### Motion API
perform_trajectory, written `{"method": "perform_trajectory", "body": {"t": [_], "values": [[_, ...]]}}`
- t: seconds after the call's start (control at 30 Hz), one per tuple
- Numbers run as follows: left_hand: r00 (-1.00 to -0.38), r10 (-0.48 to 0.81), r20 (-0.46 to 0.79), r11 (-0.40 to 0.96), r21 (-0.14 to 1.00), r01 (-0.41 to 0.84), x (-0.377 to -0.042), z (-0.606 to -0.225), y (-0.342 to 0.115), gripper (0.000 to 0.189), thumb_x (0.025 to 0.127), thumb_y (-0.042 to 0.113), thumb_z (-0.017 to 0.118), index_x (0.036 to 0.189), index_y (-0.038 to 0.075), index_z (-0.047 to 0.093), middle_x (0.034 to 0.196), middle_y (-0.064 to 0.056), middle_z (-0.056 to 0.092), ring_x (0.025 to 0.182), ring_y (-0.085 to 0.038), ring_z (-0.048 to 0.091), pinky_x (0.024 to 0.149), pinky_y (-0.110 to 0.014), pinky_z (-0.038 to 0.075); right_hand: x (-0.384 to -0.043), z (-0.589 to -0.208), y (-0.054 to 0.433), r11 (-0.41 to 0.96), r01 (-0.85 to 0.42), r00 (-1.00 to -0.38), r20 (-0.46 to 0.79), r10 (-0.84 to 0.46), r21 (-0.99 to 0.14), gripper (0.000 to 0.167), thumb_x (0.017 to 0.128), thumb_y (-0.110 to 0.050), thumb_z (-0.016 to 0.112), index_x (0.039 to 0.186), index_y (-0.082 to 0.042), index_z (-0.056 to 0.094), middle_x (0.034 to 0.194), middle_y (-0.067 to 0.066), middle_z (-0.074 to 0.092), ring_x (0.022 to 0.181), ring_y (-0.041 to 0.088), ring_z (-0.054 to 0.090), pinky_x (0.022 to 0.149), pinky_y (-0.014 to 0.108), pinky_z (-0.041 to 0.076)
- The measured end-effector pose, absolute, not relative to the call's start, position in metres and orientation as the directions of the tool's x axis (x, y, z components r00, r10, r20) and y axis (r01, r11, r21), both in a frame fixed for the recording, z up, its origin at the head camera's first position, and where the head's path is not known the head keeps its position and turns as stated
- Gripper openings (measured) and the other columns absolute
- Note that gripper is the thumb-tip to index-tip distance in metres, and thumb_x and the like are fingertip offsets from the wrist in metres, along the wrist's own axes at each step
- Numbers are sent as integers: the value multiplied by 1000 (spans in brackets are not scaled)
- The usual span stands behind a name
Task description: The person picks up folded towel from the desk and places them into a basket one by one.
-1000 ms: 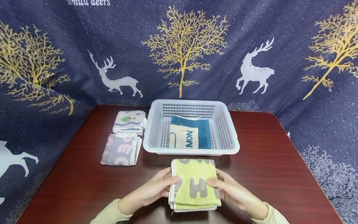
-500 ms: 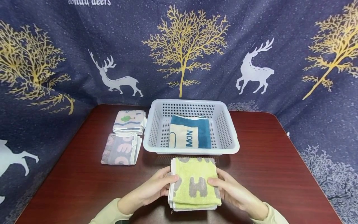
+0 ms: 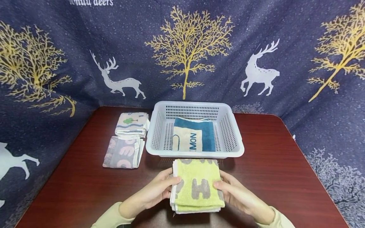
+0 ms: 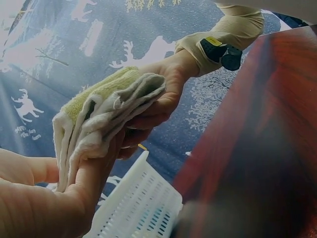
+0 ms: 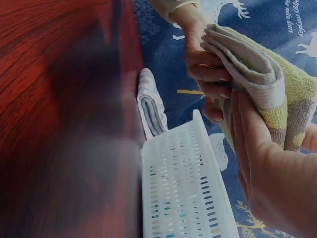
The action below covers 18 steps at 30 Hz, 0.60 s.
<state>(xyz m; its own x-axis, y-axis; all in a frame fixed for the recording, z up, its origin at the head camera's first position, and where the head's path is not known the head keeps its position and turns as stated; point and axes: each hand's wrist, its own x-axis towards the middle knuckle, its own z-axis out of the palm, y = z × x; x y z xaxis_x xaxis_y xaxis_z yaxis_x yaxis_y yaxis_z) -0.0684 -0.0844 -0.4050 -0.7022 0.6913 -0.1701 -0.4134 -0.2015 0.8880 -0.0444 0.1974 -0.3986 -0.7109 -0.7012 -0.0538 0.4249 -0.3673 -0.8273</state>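
Observation:
A folded yellow-green towel [image 3: 194,177] with grey letters and white edges is held in front of the basket. My left hand [image 3: 159,189] grips its left side, thumb on top and fingers underneath. On the right side my right hand [image 3: 238,194] holds it the same way. Both wrist views show the towel [image 4: 106,106] raised above the table, its folded layers stacked between the hands. In the right wrist view, the fingers of both hands lie under the towel [image 5: 262,79].
Just beyond the towel stands a white perforated plastic basket [image 3: 195,154] with a folded blue and cream towel [image 3: 209,136] inside. Two more folded towels lie left of it: a pink one with a tree [image 3: 132,123] and a grey-pink one [image 3: 124,152]. A patterned cloth [image 3: 211,28] hangs behind the table.
Both hands have shifted the yellow-green towel very slightly toward the basket and a touch to the left. The basket and other towels stay where they were.

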Motion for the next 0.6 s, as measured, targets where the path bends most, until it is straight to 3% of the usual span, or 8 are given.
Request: {"method": "perform_trajectory", "body": {"t": [0.27,0.6], "values": [[-711,682,-171,-229,874,-429,-69,-401,-85,55,101,15,45,144,-10,22,109,-2,67,94,-15,69,79,-36,58,-43,-400,201,-395,428,-668,10,-744,-813,65,96,9,38,150,2,2,140,13,51,126,21,53,100,38,48],[-703,691,-165,-258,853,-453,-71,-397,-85,52,102,16,42,142,-12,24,110,-4,67,97,-17,68,82,-39,57,-45,-401,200,-410,411,-643,60,-763,-814,62,96,11,36,149,-1,7,140,15,51,127,24,53,100,38,48]]}}
